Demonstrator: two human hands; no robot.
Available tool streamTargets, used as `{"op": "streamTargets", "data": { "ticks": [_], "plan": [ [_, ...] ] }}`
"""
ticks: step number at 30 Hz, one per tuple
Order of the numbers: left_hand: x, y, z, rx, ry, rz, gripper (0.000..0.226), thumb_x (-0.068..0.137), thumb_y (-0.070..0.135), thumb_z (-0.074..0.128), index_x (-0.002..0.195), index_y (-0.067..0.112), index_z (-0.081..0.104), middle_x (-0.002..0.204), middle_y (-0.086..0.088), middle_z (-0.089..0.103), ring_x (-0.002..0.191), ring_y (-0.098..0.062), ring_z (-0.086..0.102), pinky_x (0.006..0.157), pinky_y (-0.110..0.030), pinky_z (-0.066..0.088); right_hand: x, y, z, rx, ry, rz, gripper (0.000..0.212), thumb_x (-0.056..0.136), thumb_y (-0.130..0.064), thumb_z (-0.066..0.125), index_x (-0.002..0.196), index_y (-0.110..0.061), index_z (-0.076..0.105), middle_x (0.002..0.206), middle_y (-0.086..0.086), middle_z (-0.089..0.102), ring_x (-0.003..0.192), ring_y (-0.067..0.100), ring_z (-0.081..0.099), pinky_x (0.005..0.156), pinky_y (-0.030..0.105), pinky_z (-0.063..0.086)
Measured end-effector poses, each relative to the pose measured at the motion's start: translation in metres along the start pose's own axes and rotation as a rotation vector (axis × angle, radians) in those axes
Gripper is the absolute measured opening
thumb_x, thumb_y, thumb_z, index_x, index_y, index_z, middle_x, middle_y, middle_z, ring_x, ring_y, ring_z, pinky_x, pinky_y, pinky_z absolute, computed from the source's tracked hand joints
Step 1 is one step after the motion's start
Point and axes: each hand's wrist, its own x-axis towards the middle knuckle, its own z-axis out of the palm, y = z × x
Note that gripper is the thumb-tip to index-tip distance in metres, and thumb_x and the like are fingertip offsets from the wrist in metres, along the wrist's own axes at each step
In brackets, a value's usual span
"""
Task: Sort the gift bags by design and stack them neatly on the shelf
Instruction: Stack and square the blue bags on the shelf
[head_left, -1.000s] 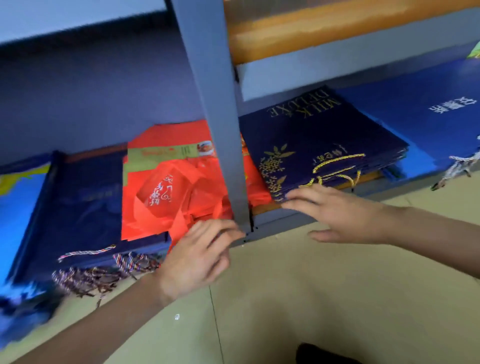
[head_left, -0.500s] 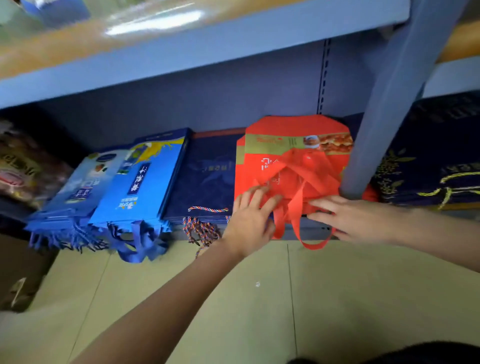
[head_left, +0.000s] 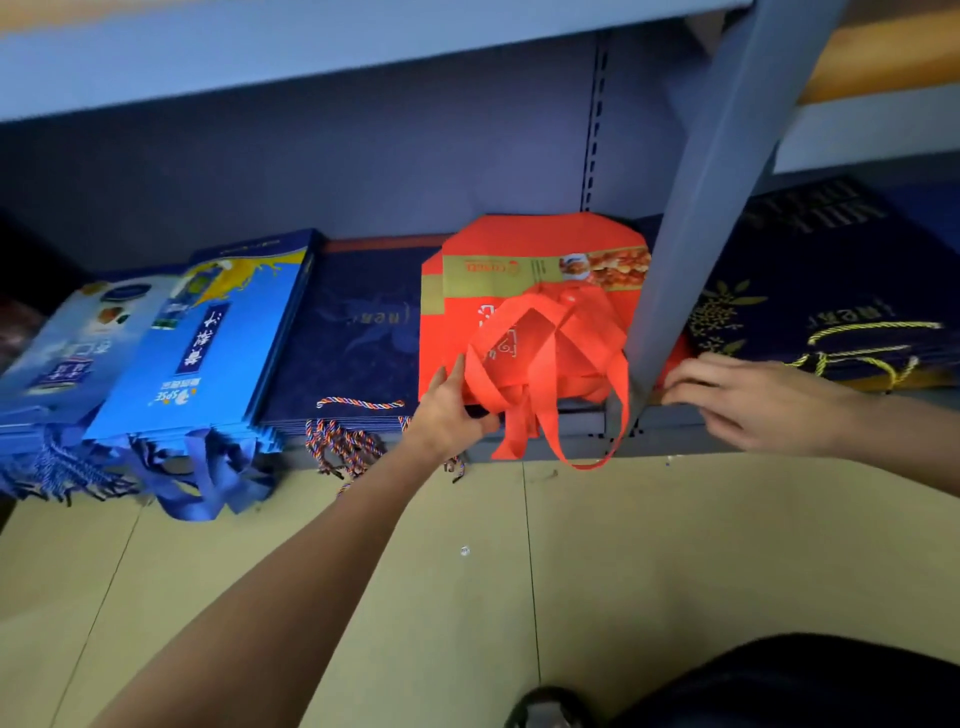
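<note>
A stack of red gift bags (head_left: 524, 312) lies flat on the bottom shelf (head_left: 571, 422), its red loop handles hanging over the front edge. My left hand (head_left: 452, 410) pinches the stack's front left corner, fingers on top and thumb at the edge. My right hand (head_left: 753, 400) is past the grey shelf post (head_left: 691, 234), fingertips touching the stack's front right corner. Left of the red bags lie a navy stack with rope handles (head_left: 353, 338), a bright blue stack (head_left: 208, 332) and a pale blue stack (head_left: 67, 343). A navy stack with gold print (head_left: 821, 312) lies to the right.
The upper shelf board (head_left: 311, 52) overhangs the bags. Blue and rope handles dangle over the shelf's front onto the beige floor (head_left: 623, 545). My shoe (head_left: 545, 712) and dark trouser knee (head_left: 805, 686) are at the bottom right.
My left hand slid from the top of the red bags to their front left corner. My right hand moved right, past the post. The view pulled back and shifted left.
</note>
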Motion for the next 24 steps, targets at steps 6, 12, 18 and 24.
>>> {"op": "streamTargets", "data": {
  "ticks": [6, 12, 18, 24],
  "plan": [
    [0.024, 0.0, -0.012, 0.199, 0.004, -0.183, 0.099, 0.074, 0.043, 0.071, 0.15, 0.03, 0.007, 0.146, -0.018, 0.027, 0.136, -0.038, 0.023, 0.113, -0.042, 0.021, -0.007, 0.015, -0.001, -0.065, -0.041, 0.1, 0.036, 0.07, -0.008, 0.071, 0.105, -0.015, 0.065, 0.104, 0.0, 0.057, 0.089, 0.02, 0.058, 0.05, 0.03, 0.055],
    [0.036, 0.01, -0.009, -0.136, 0.013, -0.107, 0.098, 0.066, 0.019, 0.085, 0.142, 0.014, 0.024, 0.128, -0.002, 0.046, 0.117, -0.018, 0.047, 0.091, -0.02, 0.036, -0.033, 0.005, 0.004, -0.028, -0.118, 0.038, 0.041, 0.063, -0.015, 0.078, 0.102, -0.021, 0.064, 0.1, -0.005, 0.057, 0.088, 0.011, 0.056, 0.053, 0.019, 0.052],
    [0.034, 0.003, 0.0, -0.359, -0.006, -0.054, 0.098, 0.066, 0.003, 0.082, 0.144, 0.008, 0.023, 0.137, -0.009, 0.046, 0.125, -0.023, 0.047, 0.105, -0.034, 0.038, -0.037, 0.014, 0.009, -0.011, -0.135, 0.126, 0.033, 0.076, -0.015, 0.068, 0.108, -0.019, 0.062, 0.11, -0.003, 0.054, 0.097, 0.013, 0.051, 0.061, 0.023, 0.054],
    [0.026, 0.026, 0.019, -0.541, 0.0, -0.058, 0.094, 0.065, -0.002, 0.083, 0.138, 0.01, 0.026, 0.119, 0.001, 0.051, 0.106, -0.01, 0.05, 0.084, -0.012, 0.039, -0.033, 0.006, 0.006, -0.074, -0.339, 0.113, 0.036, 0.092, -0.024, 0.047, 0.128, -0.025, 0.048, 0.131, -0.005, 0.038, 0.115, 0.01, 0.034, 0.074, 0.021, 0.05]
  ]
}}
